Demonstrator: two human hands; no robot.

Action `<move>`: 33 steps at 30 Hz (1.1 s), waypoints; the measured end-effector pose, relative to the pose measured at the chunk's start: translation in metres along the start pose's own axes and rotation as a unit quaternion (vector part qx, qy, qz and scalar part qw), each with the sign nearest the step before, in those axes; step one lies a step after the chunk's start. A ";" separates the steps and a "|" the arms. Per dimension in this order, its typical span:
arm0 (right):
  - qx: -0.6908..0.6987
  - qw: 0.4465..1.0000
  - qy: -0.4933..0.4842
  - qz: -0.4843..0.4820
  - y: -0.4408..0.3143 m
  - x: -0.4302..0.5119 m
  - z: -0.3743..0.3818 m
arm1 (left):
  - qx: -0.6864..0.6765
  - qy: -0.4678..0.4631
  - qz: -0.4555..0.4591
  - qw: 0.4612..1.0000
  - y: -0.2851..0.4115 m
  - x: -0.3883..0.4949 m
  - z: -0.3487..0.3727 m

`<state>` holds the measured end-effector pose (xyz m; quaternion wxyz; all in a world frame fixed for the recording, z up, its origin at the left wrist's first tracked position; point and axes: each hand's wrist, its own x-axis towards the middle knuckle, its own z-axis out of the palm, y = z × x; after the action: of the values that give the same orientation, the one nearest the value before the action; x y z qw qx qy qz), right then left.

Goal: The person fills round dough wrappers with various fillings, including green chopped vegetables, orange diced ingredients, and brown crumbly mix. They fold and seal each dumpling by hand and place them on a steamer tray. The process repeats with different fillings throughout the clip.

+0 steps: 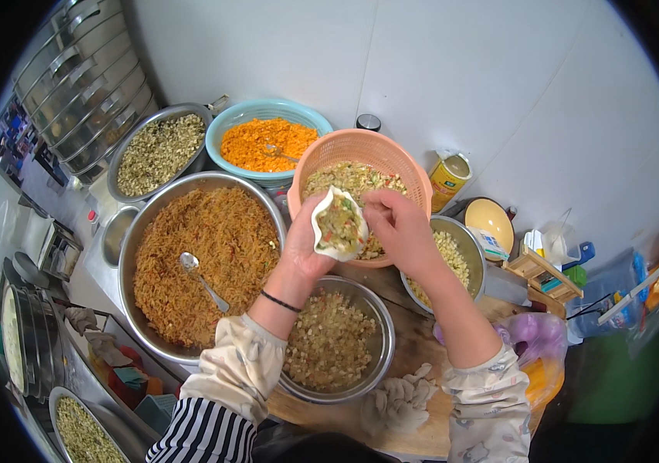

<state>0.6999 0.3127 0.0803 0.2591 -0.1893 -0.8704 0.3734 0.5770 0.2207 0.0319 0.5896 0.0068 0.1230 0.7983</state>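
My left hand [310,249] cups a white dough wrapper [321,247], its edge raised around a chopped vegetable filling [338,223] with green and red bits. My right hand [399,226] is beside the wrapper's right edge, fingers curled; whether they pinch the dough is hidden. Both hands are over the near rim of a pink plastic colander [358,142], which holds a similar filling [364,173]. Below my left wrist sits a steel bowl [384,370] of diced filling [329,341].
To the left, a large steel basin [126,301] holds brown shredded filling with a spoon [202,278]. Behind it stand a blue basin [213,130] of orange filling and stacked steamers [92,87]. A bowl [477,272] of pale cubes, a cloth [401,399] and plastic bags [538,347] lie rightward.
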 end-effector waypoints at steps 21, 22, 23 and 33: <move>0.138 0.978 -0.146 0.060 -0.072 -0.100 -0.004 | 0.049 0.026 -0.082 0.995 -0.032 -0.150 -0.002; 0.143 0.979 -0.135 0.057 -0.075 -0.102 -0.005 | 0.060 0.033 -0.083 0.994 -0.033 -0.154 0.001; 0.148 0.980 -0.124 0.054 -0.077 -0.104 -0.005 | 0.064 0.024 -0.087 0.994 -0.032 -0.158 0.002; 0.092 0.985 -0.138 -0.045 -0.092 -0.116 -0.003 | 0.043 -0.023 -0.185 0.982 -0.033 -0.175 -0.002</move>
<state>0.7814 0.1943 0.1153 0.1697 -0.0721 -0.8673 0.4623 0.6613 0.0643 0.0470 0.7288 0.0282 0.1430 0.6690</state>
